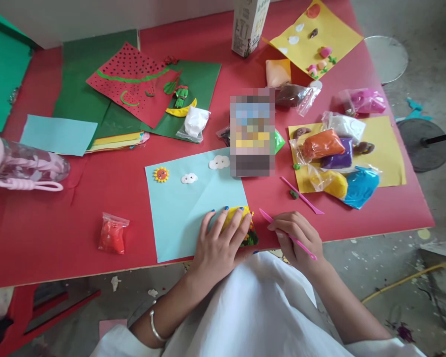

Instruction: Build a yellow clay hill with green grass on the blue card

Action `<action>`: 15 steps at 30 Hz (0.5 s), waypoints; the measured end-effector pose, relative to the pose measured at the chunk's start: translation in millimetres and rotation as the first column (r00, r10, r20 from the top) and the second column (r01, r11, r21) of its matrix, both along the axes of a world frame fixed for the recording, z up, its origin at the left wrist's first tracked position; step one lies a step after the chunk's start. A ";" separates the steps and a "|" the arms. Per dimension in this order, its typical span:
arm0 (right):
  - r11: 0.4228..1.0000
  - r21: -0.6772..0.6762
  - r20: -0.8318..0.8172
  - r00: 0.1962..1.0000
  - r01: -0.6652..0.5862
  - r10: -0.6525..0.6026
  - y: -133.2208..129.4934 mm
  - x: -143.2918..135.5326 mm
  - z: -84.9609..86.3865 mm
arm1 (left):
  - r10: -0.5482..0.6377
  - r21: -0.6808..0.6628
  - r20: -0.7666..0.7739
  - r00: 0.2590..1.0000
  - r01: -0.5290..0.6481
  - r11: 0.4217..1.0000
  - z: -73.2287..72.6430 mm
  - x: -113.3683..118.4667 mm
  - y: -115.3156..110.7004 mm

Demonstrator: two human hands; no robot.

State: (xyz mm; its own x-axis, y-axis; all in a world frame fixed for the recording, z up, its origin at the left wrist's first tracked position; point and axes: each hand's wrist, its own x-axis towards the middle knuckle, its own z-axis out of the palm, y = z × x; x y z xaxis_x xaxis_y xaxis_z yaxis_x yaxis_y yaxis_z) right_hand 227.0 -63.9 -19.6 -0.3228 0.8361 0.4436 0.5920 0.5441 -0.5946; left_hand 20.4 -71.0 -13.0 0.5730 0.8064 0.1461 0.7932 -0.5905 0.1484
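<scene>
Light-blue rectangular paper [182,218] sits at near edge of red table [70,238], left hand [220,243] splayed flat, right hand [299,238] pinching pink plastic knife [302,247].

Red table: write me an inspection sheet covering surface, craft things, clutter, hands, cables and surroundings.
Surface: red table, partly covered by coloured papers.
Craft things: light blue sheet with sun, clouds, yellow-green patch.
Clutter: bottle, carton, loose pink tool, red packet.
Hands: left hand spread over the patch; right hand holds another pink tool.
Cables: yellow line on floor; cable or hose, unclear.
Surroundings: white scraps on floor.
</scene>
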 end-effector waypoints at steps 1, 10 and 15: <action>1.000 0.001 0.021 1.000 0.004 -0.004 0.4 2.3 -0.2 | -0.002 -0.001 0.004 1.000 0.002 1.000 0.2 -0.3 0.5; 0.991 -0.056 0.317 0.944 0.120 -0.096 10.9 28.3 -1.1 | 0.004 0.070 -0.009 1.000 -0.003 0.998 1.2 3.1 3.7; 0.999 -0.007 0.284 0.958 0.033 -0.029 11.2 12.0 4.8 | -0.034 0.068 0.032 0.999 0.032 0.997 1.8 -1.0 4.1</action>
State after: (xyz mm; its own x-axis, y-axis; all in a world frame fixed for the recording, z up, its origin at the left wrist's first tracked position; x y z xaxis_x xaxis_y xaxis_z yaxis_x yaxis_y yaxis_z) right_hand 239.1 -52.7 -14.8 -0.4080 0.8522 0.3275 0.7537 0.5168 -0.4060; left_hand 19.4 -66.8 -11.2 0.5930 0.7749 0.2187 0.7685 -0.6258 0.1336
